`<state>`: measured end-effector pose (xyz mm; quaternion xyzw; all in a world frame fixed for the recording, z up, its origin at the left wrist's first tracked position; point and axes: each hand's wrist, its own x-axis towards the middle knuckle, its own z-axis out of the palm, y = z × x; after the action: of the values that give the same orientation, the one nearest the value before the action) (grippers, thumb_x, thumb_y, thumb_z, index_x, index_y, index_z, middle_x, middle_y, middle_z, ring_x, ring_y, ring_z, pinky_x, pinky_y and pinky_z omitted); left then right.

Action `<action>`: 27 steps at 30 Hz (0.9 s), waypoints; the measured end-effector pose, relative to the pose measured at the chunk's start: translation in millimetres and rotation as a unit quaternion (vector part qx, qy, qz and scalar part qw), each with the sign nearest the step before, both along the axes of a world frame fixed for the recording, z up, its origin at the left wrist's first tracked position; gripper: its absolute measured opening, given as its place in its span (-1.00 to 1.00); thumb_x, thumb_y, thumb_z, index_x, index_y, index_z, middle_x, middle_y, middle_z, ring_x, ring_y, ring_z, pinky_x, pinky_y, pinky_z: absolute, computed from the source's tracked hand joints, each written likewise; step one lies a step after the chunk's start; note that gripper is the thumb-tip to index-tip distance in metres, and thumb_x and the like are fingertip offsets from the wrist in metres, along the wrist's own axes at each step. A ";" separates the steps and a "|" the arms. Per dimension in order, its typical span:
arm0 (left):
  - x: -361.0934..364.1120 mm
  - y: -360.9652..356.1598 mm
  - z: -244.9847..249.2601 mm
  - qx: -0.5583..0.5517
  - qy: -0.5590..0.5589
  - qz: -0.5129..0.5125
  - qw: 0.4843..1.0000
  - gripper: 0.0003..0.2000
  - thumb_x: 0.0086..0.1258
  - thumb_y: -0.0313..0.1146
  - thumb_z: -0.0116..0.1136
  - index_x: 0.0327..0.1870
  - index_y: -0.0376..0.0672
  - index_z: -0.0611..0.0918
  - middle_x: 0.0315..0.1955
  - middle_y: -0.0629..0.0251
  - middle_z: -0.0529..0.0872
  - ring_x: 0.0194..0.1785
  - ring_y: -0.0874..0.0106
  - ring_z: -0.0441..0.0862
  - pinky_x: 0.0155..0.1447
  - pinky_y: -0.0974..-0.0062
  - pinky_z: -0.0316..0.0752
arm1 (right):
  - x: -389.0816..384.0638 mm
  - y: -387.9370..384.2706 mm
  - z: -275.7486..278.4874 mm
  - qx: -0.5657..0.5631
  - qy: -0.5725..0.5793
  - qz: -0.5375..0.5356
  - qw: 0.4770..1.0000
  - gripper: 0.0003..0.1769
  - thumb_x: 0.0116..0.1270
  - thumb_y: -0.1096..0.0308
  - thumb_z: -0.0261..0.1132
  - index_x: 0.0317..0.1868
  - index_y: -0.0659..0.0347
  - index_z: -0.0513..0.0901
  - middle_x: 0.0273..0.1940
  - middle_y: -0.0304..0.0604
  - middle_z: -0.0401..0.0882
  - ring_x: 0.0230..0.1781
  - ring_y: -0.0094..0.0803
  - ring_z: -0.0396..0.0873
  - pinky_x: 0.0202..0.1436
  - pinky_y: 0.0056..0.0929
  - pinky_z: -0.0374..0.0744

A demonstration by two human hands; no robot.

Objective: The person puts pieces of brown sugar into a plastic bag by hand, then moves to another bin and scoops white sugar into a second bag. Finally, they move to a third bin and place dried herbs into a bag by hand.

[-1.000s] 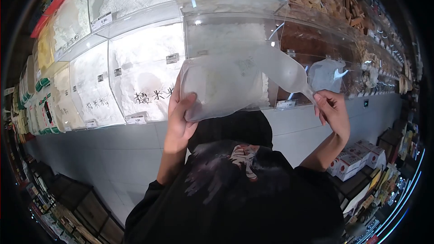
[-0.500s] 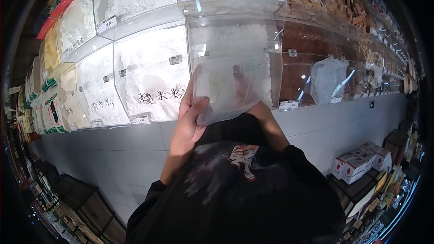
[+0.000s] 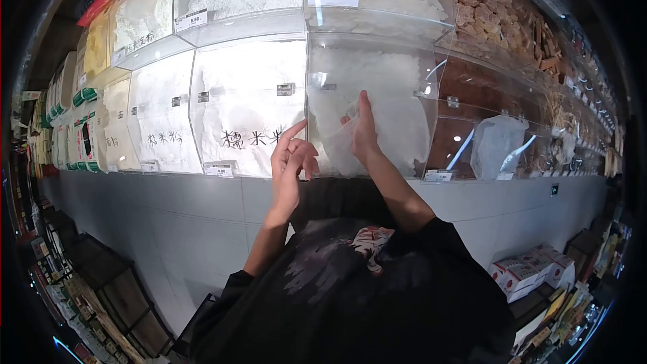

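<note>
Thin plastic bag is up at chest height, right in front of the clear bin of white flakes, w/ the ledge and its price label just below. The film is so see-through it nearly vanishes against the bin.

My left hand pinches the bag's left edge between thumb and curled fingers, index lifted clear. My right hand is flat, fingers straight and pressed together, pointing up against the film. Can't tell if it's inside the mouth or only behind one layer.

As I judge it, the step is getting the mouth open. Tips for doing that well:
- Hold the left pinch firm on one layer only. Grab both and the bag stays shut.
- Slide the right fingers sideways vs. the film, don't push. Rubbing should part the layers, while poking prob. stretches or tears it.
- Once a gap shows, fan the right fingers to widen it.
- Stay off the bin front and the neighbouring bin w/ handwritten characters, since static film could cling to the plastic.
- Watch the edge, not the middle, bc the middle shows nothing.
</note>
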<state>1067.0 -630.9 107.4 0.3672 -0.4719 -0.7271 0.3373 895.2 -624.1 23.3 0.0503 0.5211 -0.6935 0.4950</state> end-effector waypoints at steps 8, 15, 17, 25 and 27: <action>20.8 -23.4 -29.6 -0.001 -0.007 0.008 1.000 -0.32 0.45 -0.21 0.15 0.50 -0.19 0.14 0.25 0.12 0.40 0.34 0.32 0.38 0.30 0.34 0.41 | -5.2 -22.3 133.3 -0.082 -0.105 0.094 0.987 -0.65 0.44 0.04 0.23 -0.44 0.00 0.42 -0.59 -0.40 0.31 -0.67 -0.55 0.19 -0.57 -0.47 0.20; 26.2 -101.1 -21.3 0.102 0.086 0.171 0.976 -0.34 0.37 -0.38 0.31 0.43 -0.27 0.24 0.23 0.10 0.47 0.27 0.31 0.49 0.29 0.35 0.47 | 45.8 -134.4 166.9 -0.154 -0.054 0.248 0.955 -0.67 0.41 0.02 0.23 -0.32 0.12 0.51 -0.44 -0.26 0.45 -0.55 -0.50 0.34 -0.49 -0.46 0.36; 33.1 -137.8 -33.3 0.059 0.078 0.169 0.981 -0.39 0.38 -0.37 0.31 0.37 -0.31 0.30 0.18 0.11 0.52 0.22 0.33 0.53 0.26 0.37 0.49 | 44.7 -171.1 156.9 -0.144 -0.033 0.271 0.951 -0.64 0.40 0.01 0.23 -0.25 0.17 0.53 -0.40 -0.23 0.48 -0.49 -0.47 0.40 -0.44 -0.43 0.43; 38.8 -190.5 -67.0 -0.153 -0.184 0.259 0.936 -0.48 0.31 -0.38 0.35 0.28 -0.22 0.46 0.22 0.05 0.49 0.32 0.22 0.43 0.38 0.27 0.32 | 14.2 -229.5 61.2 -0.029 0.258 0.289 0.922 -0.43 0.33 0.06 0.31 0.13 0.38 0.52 -0.05 -0.01 0.60 -0.11 -0.23 0.61 -0.08 -0.28 0.60; 41.1 -185.9 -64.6 -0.266 -0.281 0.274 0.881 -0.49 0.34 -0.34 0.30 0.29 -0.23 0.45 0.26 -0.02 0.44 0.37 0.15 0.36 0.44 0.19 0.22 | -11.2 -211.0 54.4 -0.025 0.386 0.287 0.876 -0.43 0.23 0.20 0.38 0.14 0.41 0.49 0.00 0.05 0.57 -0.04 -0.16 0.60 -0.06 -0.22 0.62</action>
<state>1108.1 -816.9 42.8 0.5668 -0.6031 -0.3197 0.4613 883.9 -835.2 77.7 -0.3862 0.6447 -0.4978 0.4329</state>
